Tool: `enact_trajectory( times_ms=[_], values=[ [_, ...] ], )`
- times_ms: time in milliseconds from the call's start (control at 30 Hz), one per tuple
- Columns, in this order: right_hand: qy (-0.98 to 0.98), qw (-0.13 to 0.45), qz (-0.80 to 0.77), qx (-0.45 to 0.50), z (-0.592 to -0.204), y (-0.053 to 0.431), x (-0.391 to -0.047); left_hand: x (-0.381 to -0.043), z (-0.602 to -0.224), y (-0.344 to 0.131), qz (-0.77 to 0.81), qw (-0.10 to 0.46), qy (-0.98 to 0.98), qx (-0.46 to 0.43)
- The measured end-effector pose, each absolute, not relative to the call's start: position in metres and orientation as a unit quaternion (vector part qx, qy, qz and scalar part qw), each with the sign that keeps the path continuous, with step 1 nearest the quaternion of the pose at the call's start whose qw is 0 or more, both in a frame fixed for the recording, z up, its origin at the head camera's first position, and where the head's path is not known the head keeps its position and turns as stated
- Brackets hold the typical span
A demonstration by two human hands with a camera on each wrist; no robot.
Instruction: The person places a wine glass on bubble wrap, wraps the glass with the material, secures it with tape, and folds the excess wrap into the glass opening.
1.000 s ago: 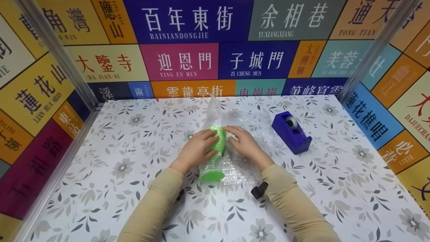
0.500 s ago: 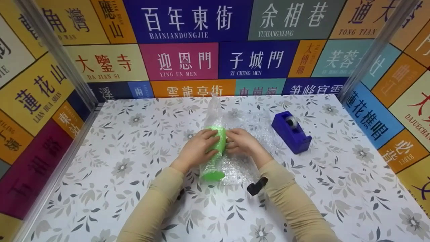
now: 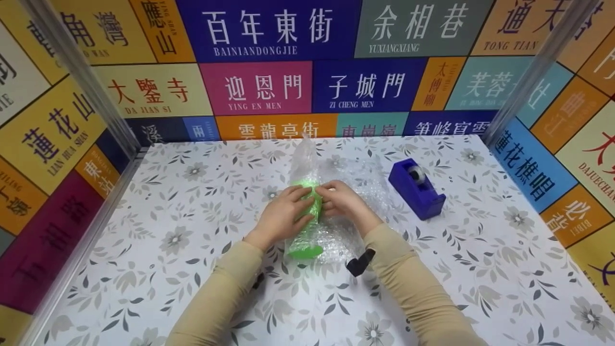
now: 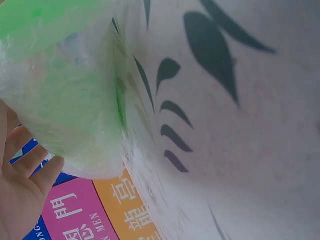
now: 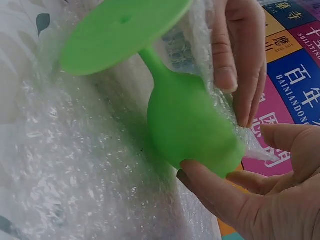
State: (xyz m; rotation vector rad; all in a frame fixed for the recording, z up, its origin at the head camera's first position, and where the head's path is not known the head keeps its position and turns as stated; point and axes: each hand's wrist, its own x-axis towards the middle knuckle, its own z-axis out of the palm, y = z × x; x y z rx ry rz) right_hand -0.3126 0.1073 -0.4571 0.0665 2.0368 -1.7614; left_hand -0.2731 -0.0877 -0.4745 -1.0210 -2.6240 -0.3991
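Note:
A green wine glass (image 3: 306, 252) lies on its side in bubble wrap (image 3: 336, 230), with its round foot toward me. Its bare bowl (image 5: 195, 120), stem and foot show plainly in the right wrist view. My left hand (image 3: 283, 214) holds the wrapped side, fingers bent over the film; in the left wrist view that hand (image 4: 25, 185) appears beside the wrapped glass (image 4: 75, 95). From the right, my right hand (image 3: 343, 199) grips the bowl near its mouth. In the right wrist view the right hand's fingertips (image 5: 192, 170) touch the bowl, and the left hand's fingers (image 5: 240, 60) lie over the wrap.
A blue tape dispenser (image 3: 418, 190) with a roll of clear tape stands at the right. More bubble wrap spreads between it and the glass, and a twisted film end (image 3: 303, 154) points to the back. Printed panels (image 3: 269, 86) enclose the flower-patterned table (image 3: 182, 202).
My right hand has moved left onto the glass, and its fingers have bent in around it. My left hand has stayed almost still. The glass's foot has tilted slightly.

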Motion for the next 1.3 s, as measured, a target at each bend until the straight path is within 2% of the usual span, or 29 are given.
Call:
enact_trajectory(
  times_ms=[333, 667, 967, 1300],
  values=[
    [0.755, 0.195, -0.626, 0.028, -0.467, 0.103, -0.316, -0.271, -0.475, -0.083, -0.135, 0.144, -0.920, -0.339],
    [0.728, 0.203, -0.653, 0.048, -0.469, 0.105, -0.318, -0.273, -0.471, -0.088, -0.203, 0.119, -0.911, -0.340],
    [0.709, 0.204, -0.673, 0.047, -0.472, 0.105, -0.319, -0.284, -0.471, -0.108, -0.255, 0.144, -0.895, -0.336],
    [0.703, 0.208, -0.678, 0.043, -0.475, 0.107, -0.320, -0.291, -0.482, -0.120, -0.318, 0.088, -0.877, -0.350]
  ],
)
